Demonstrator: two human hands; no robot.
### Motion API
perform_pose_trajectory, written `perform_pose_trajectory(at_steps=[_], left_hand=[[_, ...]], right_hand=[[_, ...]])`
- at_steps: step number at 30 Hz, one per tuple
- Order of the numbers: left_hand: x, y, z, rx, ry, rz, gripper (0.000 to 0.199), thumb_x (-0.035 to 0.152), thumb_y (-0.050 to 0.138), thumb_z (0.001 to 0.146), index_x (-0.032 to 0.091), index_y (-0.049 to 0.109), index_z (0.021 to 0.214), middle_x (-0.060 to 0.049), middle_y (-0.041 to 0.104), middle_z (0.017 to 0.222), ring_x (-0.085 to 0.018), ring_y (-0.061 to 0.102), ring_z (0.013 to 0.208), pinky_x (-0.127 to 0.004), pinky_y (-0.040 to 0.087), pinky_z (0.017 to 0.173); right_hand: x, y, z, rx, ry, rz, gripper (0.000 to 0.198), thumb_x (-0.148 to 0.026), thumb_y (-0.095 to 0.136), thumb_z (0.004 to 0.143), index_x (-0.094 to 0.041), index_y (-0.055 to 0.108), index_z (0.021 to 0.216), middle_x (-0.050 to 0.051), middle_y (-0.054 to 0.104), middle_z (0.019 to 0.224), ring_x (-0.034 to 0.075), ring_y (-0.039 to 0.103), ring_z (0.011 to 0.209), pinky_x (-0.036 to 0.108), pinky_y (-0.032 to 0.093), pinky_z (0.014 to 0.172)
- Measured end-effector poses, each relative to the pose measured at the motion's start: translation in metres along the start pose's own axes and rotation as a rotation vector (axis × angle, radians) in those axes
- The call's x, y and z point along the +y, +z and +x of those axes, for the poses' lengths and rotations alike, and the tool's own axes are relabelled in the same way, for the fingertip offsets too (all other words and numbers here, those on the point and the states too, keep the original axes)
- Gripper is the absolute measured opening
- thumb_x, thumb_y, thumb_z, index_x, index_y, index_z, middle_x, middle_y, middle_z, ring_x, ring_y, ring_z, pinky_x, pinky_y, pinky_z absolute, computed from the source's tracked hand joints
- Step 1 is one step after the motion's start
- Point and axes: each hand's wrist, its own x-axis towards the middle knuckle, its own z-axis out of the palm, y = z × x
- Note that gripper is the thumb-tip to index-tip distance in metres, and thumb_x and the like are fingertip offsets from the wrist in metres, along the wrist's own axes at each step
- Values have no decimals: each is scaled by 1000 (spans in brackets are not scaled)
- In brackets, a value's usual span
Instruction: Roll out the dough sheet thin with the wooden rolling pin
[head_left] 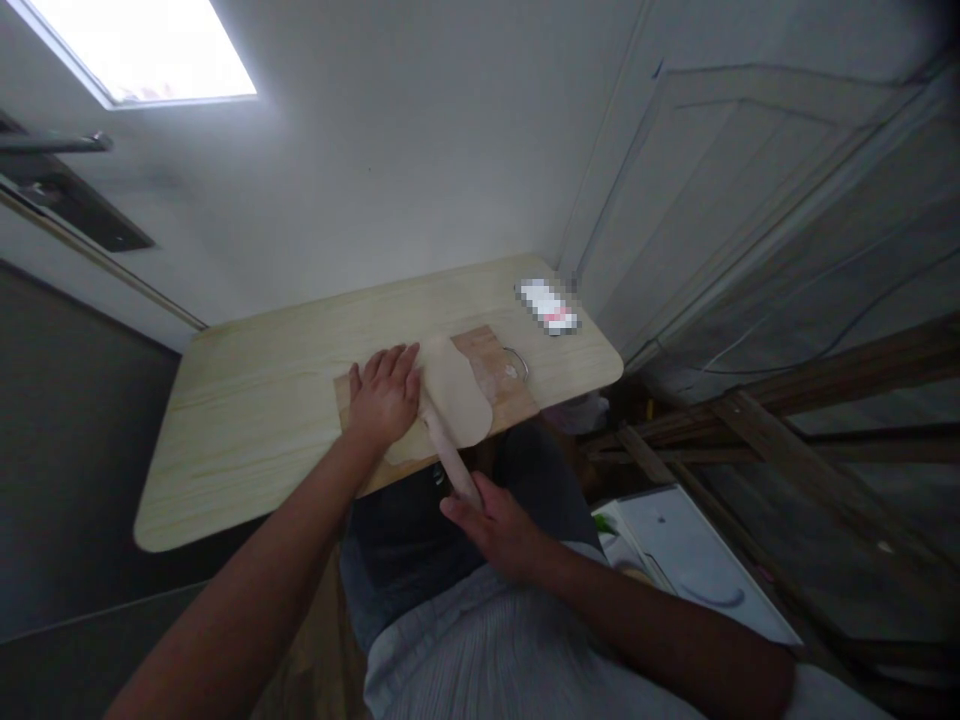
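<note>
A thin sheet of pale dough [463, 400] lies on a wooden cutting board [517, 400]. My right hand [499, 525] is wrapped round the near end of a light wooden rolling pin [448, 455]. The pin slants across the dough, its near end jutting past the board's front edge towards my lap. Left of the pin, my left hand [385, 395] lies palm down with its fingers stretched out, over the left part of the dough and board. Its fingertips are close to the pin's far end; whether they touch it I cannot tell.
The board rests on a pale wood-grain table [247, 400] against a white door. A metal ring handle [517, 362] is on the board's right end. A phone with a blurred screen [547, 305] lies at the table's right. Wooden beams [787, 385] and a white lid-like panel [697, 560] are lower right.
</note>
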Motion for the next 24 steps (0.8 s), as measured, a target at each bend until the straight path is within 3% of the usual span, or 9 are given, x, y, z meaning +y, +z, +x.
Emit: perform_pose_trajectory(at_steps=[4, 9, 14, 19, 24], left_hand=[[-5, -8, -11, 29, -11, -4, 51, 42, 24, 104, 30, 52, 144, -7, 48, 154, -32, 39, 142, -63, 24, 117], [-30, -13, -27, 93, -82, -74, 47, 47, 32, 102, 30, 66, 130, -7, 55, 148, -32, 45, 137, -59, 30, 114], [-52, -12, -41, 130, -140, -150, 46, 46, 37, 101, 26, 64, 132, -8, 59, 143, -30, 49, 135, -56, 32, 114], [-37, -2, -61, 237, -185, -164, 46, 41, 35, 101, 20, 62, 132, -12, 57, 145, -29, 45, 139, -53, 32, 116], [-4, 6, -83, 295, -342, -123, 43, 38, 40, 100, 24, 54, 139, -13, 49, 153, -33, 37, 145, -70, 20, 116]], right_hand=[[0, 13, 0, -40, -3, 77, 36, -56, 60, 92, -21, 55, 94, -2, 57, 76, 12, 53, 67, 25, 39, 60], [1, 30, 3, -124, 51, 221, 35, -57, 55, 94, -23, 49, 90, -7, 50, 60, 9, 47, 51, 22, 36, 48], [6, 32, 9, -58, 65, 271, 37, -59, 52, 95, -23, 49, 87, -8, 47, 55, 9, 42, 45, 22, 33, 44], [16, 8, 9, 21, -7, 163, 40, -60, 50, 96, -22, 53, 87, -7, 43, 56, 9, 41, 51, 23, 31, 48], [17, -17, 8, 65, -36, 73, 37, -58, 50, 96, -21, 55, 93, -7, 44, 57, 10, 41, 51, 23, 32, 49]])
